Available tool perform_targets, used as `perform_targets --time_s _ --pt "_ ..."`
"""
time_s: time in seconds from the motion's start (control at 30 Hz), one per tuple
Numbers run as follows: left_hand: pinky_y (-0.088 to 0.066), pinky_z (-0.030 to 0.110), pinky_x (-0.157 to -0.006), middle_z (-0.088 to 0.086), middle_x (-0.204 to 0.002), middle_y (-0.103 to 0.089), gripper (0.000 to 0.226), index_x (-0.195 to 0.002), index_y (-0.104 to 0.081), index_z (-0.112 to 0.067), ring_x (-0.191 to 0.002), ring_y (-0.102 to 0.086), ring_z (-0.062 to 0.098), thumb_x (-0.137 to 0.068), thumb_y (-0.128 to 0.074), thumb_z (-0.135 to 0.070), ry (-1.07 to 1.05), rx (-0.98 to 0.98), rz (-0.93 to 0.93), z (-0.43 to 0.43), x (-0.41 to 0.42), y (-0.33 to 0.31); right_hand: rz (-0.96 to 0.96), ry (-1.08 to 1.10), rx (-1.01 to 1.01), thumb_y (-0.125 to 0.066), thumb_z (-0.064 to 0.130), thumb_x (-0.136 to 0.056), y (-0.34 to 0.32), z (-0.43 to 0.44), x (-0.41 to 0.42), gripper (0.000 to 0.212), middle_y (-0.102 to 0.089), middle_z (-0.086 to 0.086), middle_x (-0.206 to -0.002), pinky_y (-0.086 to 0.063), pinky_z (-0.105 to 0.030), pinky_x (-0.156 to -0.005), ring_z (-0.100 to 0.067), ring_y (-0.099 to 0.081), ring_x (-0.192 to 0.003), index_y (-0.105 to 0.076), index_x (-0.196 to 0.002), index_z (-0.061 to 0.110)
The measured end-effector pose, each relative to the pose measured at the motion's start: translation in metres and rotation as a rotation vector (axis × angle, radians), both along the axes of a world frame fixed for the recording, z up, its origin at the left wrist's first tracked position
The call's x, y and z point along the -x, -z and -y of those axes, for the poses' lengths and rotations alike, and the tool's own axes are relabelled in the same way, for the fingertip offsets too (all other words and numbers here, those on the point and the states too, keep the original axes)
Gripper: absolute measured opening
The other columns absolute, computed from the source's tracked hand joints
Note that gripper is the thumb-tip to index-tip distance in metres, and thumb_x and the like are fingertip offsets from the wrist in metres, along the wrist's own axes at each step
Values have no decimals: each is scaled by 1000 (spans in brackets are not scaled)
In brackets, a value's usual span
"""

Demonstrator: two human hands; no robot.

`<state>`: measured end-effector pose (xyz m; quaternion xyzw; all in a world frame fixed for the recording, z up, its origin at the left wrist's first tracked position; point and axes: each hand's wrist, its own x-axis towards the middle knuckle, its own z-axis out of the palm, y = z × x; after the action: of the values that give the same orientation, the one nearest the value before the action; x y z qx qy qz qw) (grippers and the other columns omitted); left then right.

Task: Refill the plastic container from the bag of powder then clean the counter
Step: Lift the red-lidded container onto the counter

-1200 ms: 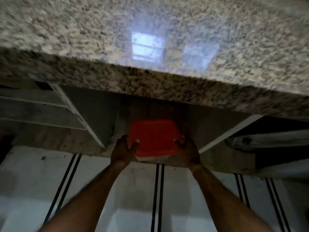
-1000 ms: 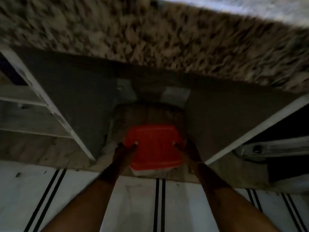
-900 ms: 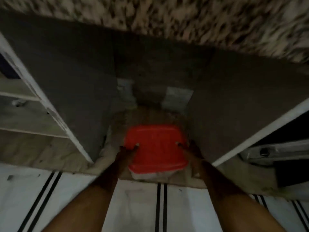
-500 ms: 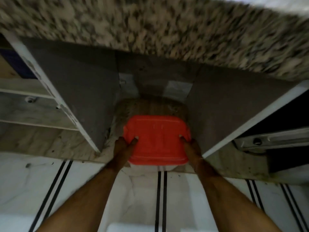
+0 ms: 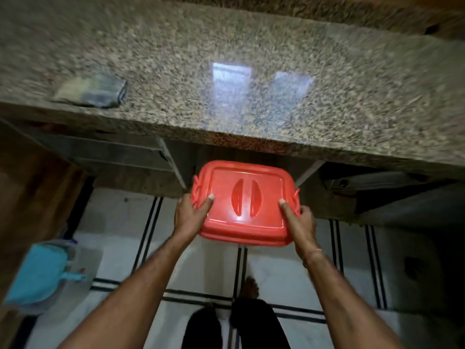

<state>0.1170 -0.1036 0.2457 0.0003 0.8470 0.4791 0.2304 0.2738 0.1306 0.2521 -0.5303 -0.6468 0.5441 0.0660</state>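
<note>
I hold a plastic container with a red lid (image 5: 242,201) in the air in front of the speckled granite counter (image 5: 176,51), just below its front edge. My left hand (image 5: 190,215) grips its left side with the thumb on the lid. Gripping the right side the same way is my right hand (image 5: 299,222). The lid is on, with side clips and two curved ridges at its middle. A flat packet or cloth (image 5: 91,93), blurred, lies on the counter at the left. No powder bag can be made out clearly.
Under the counter, open cabinet doors (image 5: 173,167) and dark shelves show. A blue dustpan in a clear tub (image 5: 37,273) sits on the white tiled floor at the left. A wooden surface (image 5: 32,197) stands at the left. My feet (image 5: 247,290) are below.
I have lifted the red-lidded container out of the low cabinet, up and toward me. My view has risen so the counter top shows again.
</note>
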Motion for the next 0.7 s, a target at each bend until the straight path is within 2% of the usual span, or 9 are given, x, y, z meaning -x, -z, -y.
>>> perform_targets --time_s 0.1,0.17,0.23,0.3,0.37,0.47,0.53,0.63,0.7 --pt "-57 38 -82 3 -111 -68 69 -118 -62 -18 -98 -68 21 -78 -66 -74 -28 7 -40 20 -23 -78 -31 15 -97 -76 63 -78 -83 17 -25 59 -70 1 -102 -60 -39 -77 -19 -71 -89 -61 -114 19" --pt "-59 41 -82 1 -106 -70 71 -111 -64 -19 -94 -69 20 -72 -65 -79 -52 -27 -94 24 -26 -118 -70 23 -162 -78 64 -76 -125 18 -30 59 -72 2 -98 -60 -41 -77 -18 -72 -87 -63 -109 18" --pt "-57 36 -77 1 -99 -72 66 -103 -67 -18 -88 -70 18 -70 -69 -75 -67 -73 -150 25 -23 -156 -102 29 -199 -78 66 -74 -162 19 -32 59 -74 1 -96 -61 -42 -79 -17 -72 -85 -65 -107 18" --pt "-54 30 -70 2 -95 -73 54 -102 -68 -14 -85 -70 17 -77 -76 -62 -94 -135 -194 23 -16 -196 -156 32 -227 -78 66 -74 -198 17 -31 60 -75 0 -96 -60 -41 -79 -18 -73 -85 -65 -107 18" --pt "-51 22 -60 2 -93 -73 44 -105 -68 -11 -80 -70 13 -84 -77 -49 -84 -196 -221 13 -1 -237 -230 34 -233 -79 68 -72 -233 10 -22 64 -75 -2 -98 -61 -41 -77 -19 -74 -85 -65 -108 18" --pt "-48 13 -51 3 -94 -74 46 -112 -68 -9 -76 -70 11 -86 -76 -47 -32 -287 -227 -14 25 -275 -297 37 -224 -78 70 -71 -268 -11 -1 69 -74 -2 -100 -63 -41 -74 -20 -76 -84 -61 -112 18" --pt "-49 21 -54 3 -94 -74 51 -109 -68 -12 -76 -69 13 -84 -74 -56 -28 -271 -261 -36 45 -291 -307 54 -257 -77 71 -72 -283 -33 18 71 -75 -2 -100 -63 -42 -78 -20 -75 -85 -62 -115 17" --pt "-60 37 -71 3 -96 -76 66 -108 -68 -18 -82 -74 21 -73 -71 -74 -30 -271 -245 -78 80 -304 -303 69 -300 -72 78 -69 -297 -75 54 75 -74 -1 -102 -62 -47 -84 -21 -74 -88 -62 -117 20" --pt "-63 45 -77 3 -97 -77 72 -110 -68 -20 -84 -76 23 -68 -69 -78 -24 -292 -236 -110 106 -308 -328 62 -282 -71 79 -69 -300 -104 81 74 -72 -1 -103 -62 -48 -83 -23 -73 -89 -60 -116 22"
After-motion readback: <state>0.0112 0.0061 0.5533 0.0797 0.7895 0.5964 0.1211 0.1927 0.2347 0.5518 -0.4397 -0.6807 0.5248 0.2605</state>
